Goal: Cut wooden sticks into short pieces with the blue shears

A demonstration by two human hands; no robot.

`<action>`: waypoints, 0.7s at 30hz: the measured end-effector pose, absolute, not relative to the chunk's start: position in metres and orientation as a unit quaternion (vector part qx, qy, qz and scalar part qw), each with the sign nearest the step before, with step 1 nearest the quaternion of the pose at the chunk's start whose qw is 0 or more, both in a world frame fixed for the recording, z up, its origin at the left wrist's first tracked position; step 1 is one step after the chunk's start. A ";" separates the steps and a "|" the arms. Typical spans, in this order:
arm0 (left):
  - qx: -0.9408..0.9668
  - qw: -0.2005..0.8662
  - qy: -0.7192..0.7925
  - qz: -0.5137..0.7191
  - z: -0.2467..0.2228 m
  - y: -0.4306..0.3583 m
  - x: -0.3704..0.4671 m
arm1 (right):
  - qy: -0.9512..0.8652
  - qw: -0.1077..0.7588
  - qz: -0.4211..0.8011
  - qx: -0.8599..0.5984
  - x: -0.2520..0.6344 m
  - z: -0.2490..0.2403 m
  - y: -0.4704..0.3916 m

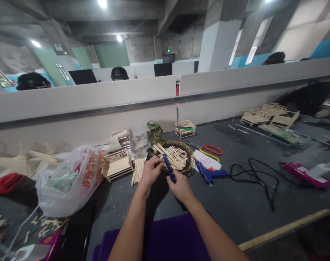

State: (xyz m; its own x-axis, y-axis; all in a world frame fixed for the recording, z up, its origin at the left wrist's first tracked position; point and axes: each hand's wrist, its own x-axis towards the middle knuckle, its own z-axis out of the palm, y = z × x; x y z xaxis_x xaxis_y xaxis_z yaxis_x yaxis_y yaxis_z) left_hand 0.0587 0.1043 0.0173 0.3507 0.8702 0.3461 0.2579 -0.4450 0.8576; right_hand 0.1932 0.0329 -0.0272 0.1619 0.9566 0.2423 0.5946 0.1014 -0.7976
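My right hand (180, 185) is wrapped round the handle of a dark blue tool (169, 167), which points up and left. Close beside the tool's tip, my left hand (151, 170) has its fingers pinched together; what they hold is too small to make out. Both hands are over the near edge of a round yellow-rimmed basket (192, 159) filled with thin wooden sticks (178, 156). A bundle of sticks (138, 171) lies left of my left hand. A small wooden bench-like model (117, 165) stands further left.
Right of the basket are red-handled scissors (212, 149) and a blue glue gun (209, 173) with a black cord. A plastic bag (69, 181) sits left. A green jar (154, 132) and small wooden model (185, 129) stand behind. A low partition (113, 98) borders the table.
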 end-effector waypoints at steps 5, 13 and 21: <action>0.694 0.409 0.406 0.431 0.013 0.105 0.055 | -0.504 0.495 0.425 -0.566 0.194 -0.019 0.028; 0.607 0.509 0.426 0.437 0.022 0.095 0.053 | -0.310 0.543 0.692 -0.362 0.197 -0.006 0.021; 0.586 0.574 0.386 0.423 0.033 0.090 0.048 | -0.431 0.574 0.529 -0.452 0.189 -0.008 0.016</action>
